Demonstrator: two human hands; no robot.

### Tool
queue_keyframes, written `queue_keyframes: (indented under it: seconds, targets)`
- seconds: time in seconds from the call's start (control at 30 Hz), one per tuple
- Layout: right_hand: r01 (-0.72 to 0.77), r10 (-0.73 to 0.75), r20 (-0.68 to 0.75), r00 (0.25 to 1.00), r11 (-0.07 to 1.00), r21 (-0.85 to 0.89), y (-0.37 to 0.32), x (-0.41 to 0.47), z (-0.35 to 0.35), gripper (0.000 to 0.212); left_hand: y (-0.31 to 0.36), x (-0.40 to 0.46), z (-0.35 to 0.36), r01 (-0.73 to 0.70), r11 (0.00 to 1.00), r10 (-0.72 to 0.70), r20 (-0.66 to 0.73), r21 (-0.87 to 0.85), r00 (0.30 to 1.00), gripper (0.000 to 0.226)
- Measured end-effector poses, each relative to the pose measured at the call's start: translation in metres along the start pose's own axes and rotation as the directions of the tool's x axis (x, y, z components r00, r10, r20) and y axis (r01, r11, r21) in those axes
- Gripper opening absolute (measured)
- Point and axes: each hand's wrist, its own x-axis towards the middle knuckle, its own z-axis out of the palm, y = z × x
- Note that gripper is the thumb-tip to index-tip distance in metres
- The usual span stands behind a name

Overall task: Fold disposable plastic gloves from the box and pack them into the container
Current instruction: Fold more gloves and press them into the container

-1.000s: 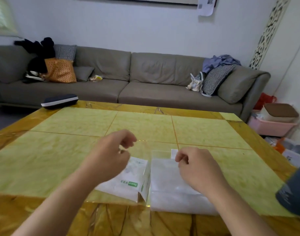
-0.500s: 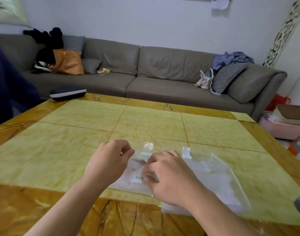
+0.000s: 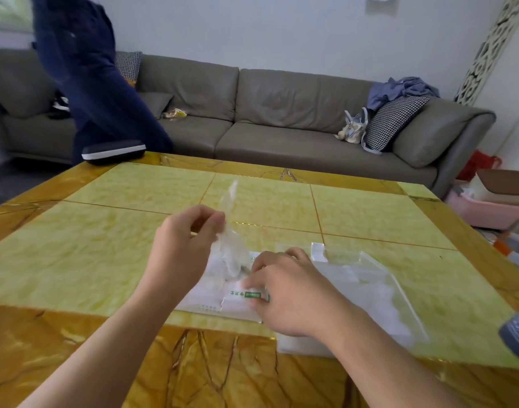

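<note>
A flat white glove box (image 3: 214, 295) with green print lies on the yellow table (image 3: 105, 245) near its front edge. My left hand (image 3: 184, 248) pinches a clear plastic glove (image 3: 230, 231) and holds it up out of the box; the glove's tip stands above my fingers. My right hand (image 3: 287, 293) presses down on the right end of the box with curled fingers. Right of the box lies a clear zip bag (image 3: 370, 290) with folded white gloves inside, partly hidden by my right wrist.
A person in dark blue clothes (image 3: 90, 83) passes between the table's far left corner and the grey sofa (image 3: 281, 113). A black case (image 3: 114, 151) sits at that corner. A dark object (image 3: 517, 334) shows at the right edge. Bins (image 3: 493, 201) stand right of the table.
My left hand has lifted a clear glove up out of the box. My right hand stays on the box. A person in dark blue has walked into view at the far left.
</note>
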Motion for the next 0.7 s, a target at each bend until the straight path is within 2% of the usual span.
queue_keyframes:
  seconds: [0.07, 0.1, 0.2, 0.27, 0.33, 0.4, 0.43, 0.5, 0.57, 0.63, 0.7]
  targets:
    - [-0.017, 0.017, 0.013, 1.000, 1.000, 0.004, -0.001, -0.001, -0.002, 0.033, 0.005, -0.001, -0.002, 0.020, 1.000, -0.020, -0.003, -0.012, 1.000, 0.023]
    - [-0.026, 0.026, 0.023, 0.999, 1.000, 0.011, -0.002, -0.002, -0.003, 0.033, 0.004, -0.001, -0.003, 0.034, 0.999, -0.034, 0.039, 0.007, 0.999, 0.023]
    - [-0.045, 0.045, 0.038, 0.998, 0.999, -0.002, -0.004, -0.003, -0.005, 0.033, -0.001, -0.002, -0.009, 0.055, 0.993, -0.087, 0.323, 0.106, 0.942, 0.039]
    - [-0.052, 0.053, 0.039, 0.998, 0.999, -0.009, -0.005, -0.003, -0.006, 0.030, -0.010, -0.002, -0.013, -0.003, 0.968, -0.114, 0.452, 0.252, 0.885, 0.049]
    - [-0.051, 0.051, 0.053, 0.997, 0.999, -0.002, -0.005, -0.003, -0.006, 0.033, -0.017, -0.002, -0.013, -0.068, 0.910, -0.123, 0.423, 0.409, 0.898, 0.032]
    - [-0.060, 0.059, 0.063, 0.996, 0.998, 0.014, -0.005, -0.003, -0.005, 0.036, -0.017, 0.000, -0.011, -0.043, 0.886, -0.105, 0.290, 0.462, 0.951, 0.006]
    - [-0.063, 0.061, 0.060, 0.996, 0.998, 0.020, -0.005, -0.003, -0.005, 0.037, -0.016, 0.000, -0.010, -0.030, 0.893, -0.081, 0.227, 0.450, 0.971, 0.015]
    - [-0.067, 0.066, 0.049, 0.997, 0.998, 0.020, -0.003, -0.002, -0.004, 0.037, -0.010, 0.000, -0.008, 0.002, 0.960, -0.039, 0.126, 0.281, 0.991, 0.027]
    - [-0.068, 0.067, 0.049, 0.997, 0.998, 0.017, -0.002, -0.001, -0.002, 0.036, 0.005, -0.002, -0.006, 0.049, 0.998, -0.045, 0.080, -0.049, 0.996, 0.031]
    - [-0.062, 0.062, 0.072, 0.995, 0.998, 0.002, -0.002, 0.001, 0.001, 0.037, 0.018, -0.005, -0.003, 0.132, 0.938, -0.102, 0.108, -0.320, 0.989, 0.031]
    - [-0.120, 0.111, 0.095, 0.989, 0.988, 0.101, 0.000, 0.000, -0.001, 0.040, 0.023, -0.008, -0.001, 0.240, 0.850, -0.173, 0.183, -0.469, 0.968, 0.036]
